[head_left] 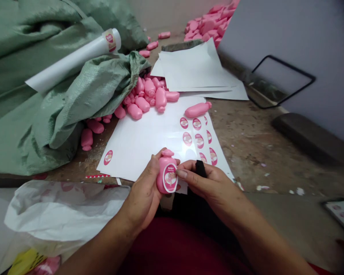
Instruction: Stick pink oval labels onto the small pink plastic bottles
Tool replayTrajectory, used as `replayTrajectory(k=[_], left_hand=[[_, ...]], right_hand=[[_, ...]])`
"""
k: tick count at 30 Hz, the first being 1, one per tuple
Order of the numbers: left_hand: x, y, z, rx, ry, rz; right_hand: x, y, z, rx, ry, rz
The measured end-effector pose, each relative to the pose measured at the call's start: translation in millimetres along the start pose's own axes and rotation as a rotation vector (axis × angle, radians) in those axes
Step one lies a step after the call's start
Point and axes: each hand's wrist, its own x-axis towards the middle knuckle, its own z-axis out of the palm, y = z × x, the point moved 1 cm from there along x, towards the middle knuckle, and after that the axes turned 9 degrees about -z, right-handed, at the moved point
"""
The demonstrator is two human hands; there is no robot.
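Observation:
My left hand [147, 187] is wrapped round a pink bottle [163, 179], held upright above the table's front edge. An oval label [170, 178] lies on the bottle's front. My right hand [205, 177] pinches at the label's right edge with thumb and index finger, and a black band sits on one of its fingers. Beyond my hands is a white label sheet [143, 133] with rows of oval labels at its right side and one at its lower left. Another pink bottle [196, 110] lies on the sheets.
A green sack [103, 84] spills several pink bottles [149, 88] at the left, with a white roll [71, 61] on top. Blank sheets [192, 68] lie behind. A black wire frame [294, 68] stands right; a white plastic bag [63, 210] hangs lower left.

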Motion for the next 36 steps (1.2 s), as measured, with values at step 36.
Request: replayTrajectory(k=[36], left_hand=[[-4.0, -5.1, -5.3, 0.258, -0.164, 0.06]], right_hand=[[5.4, -4.4, 4.1, -0.287, 0.182, -0.321]])
